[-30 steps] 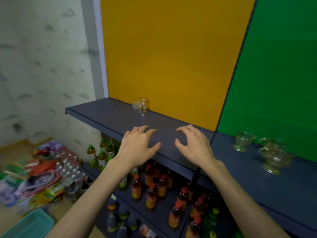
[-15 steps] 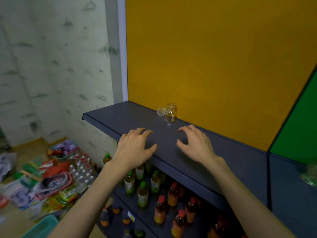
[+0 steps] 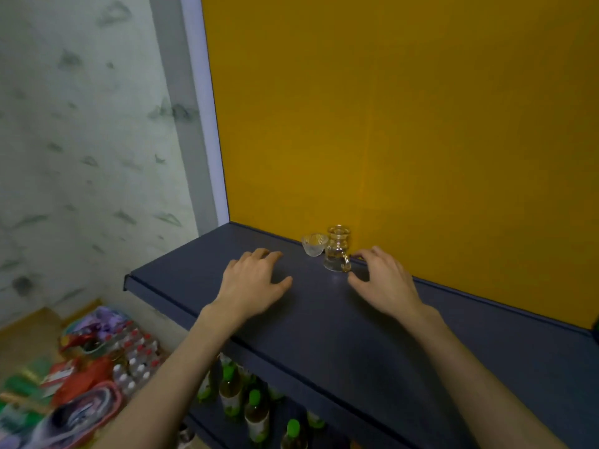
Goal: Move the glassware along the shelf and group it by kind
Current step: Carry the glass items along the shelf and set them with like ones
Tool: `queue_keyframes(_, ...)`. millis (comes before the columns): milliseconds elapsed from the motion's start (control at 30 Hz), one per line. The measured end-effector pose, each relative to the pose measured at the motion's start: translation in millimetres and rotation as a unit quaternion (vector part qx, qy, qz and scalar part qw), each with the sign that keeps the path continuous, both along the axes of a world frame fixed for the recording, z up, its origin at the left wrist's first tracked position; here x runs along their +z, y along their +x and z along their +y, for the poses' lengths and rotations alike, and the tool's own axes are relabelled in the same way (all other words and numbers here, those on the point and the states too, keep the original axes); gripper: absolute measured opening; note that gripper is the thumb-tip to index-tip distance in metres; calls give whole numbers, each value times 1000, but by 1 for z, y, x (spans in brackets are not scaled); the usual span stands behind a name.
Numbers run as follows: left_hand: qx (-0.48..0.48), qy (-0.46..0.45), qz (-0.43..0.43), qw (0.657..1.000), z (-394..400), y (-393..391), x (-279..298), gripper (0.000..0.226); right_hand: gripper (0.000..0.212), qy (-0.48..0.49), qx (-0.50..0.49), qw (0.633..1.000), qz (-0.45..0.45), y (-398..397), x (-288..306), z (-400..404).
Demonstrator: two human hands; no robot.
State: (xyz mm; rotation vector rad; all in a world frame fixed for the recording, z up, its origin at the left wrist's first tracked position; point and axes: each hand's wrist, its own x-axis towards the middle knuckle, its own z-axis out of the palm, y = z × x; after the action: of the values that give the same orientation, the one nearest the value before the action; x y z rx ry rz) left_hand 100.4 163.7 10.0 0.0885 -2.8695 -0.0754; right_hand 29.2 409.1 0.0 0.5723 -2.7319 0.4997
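Two glass pcs, pitcher (image 3: 337,249) & cup (image 3: 313,244), upright at 12 o'clock betw. hands; right hand (image 3: 384,280) nearer, left hand (image 3: 252,280) apart, both spread, empty.

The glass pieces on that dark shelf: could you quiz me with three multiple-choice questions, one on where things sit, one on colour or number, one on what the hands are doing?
1. Where is the small glass cup relative to the glass jug?
A. To its left
B. Inside it
C. To its right

2. What colour is the wall panel behind the glassware?
A. Red
B. Yellow
C. White

3. What does the right hand hold?
A. The jug
B. A bottle
C. Nothing

Key: 1 A, the cup stands left of the jug. 2 B, the panel is yellow. 3 C, its spread fingers are near the jug's handle, gripping nothing.
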Motion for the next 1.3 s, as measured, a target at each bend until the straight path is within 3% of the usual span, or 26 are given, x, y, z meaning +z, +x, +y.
queue_keyframes(267,-61,22,-22,998,-20,-87,-12,70,58,-28,-86,996,-16,-35,-13,1)
queue_keyframes(467,-112,65,-66,989,-36,-138,-24,72,70,-58,-154,983,-86,-49,-30,-19)
queue_keyframes(600,-145,119,-76,979,-43,-158,-27,74,75,-235,-152,945,-172,-65,-37,-41)
queue_keyframes(700,-166,145,-75,973,-45,-170,-32,73,80,-292,-168,925,-177,-73,-45,-56)
queue_keyframes(867,-187,141,-85,968,-45,-185,-42,56,83,-278,-182,926,-179,-76,-50,-69)
queue_keyframes(1067,-211,149,-36,965,-51,-190,-48,45,66,-324,-207,901,-199,-89,-52,-74)
queue_keyframes(1200,-205,173,-27,963,-55,-182,-48,48,88,-319,-239,895,-202,-97,-57,-78)
queue_keyframes(1300,-204,202,-13,958,-55,-175,-49,50,89,-259,-261,908,-202,-98,-56,-84)
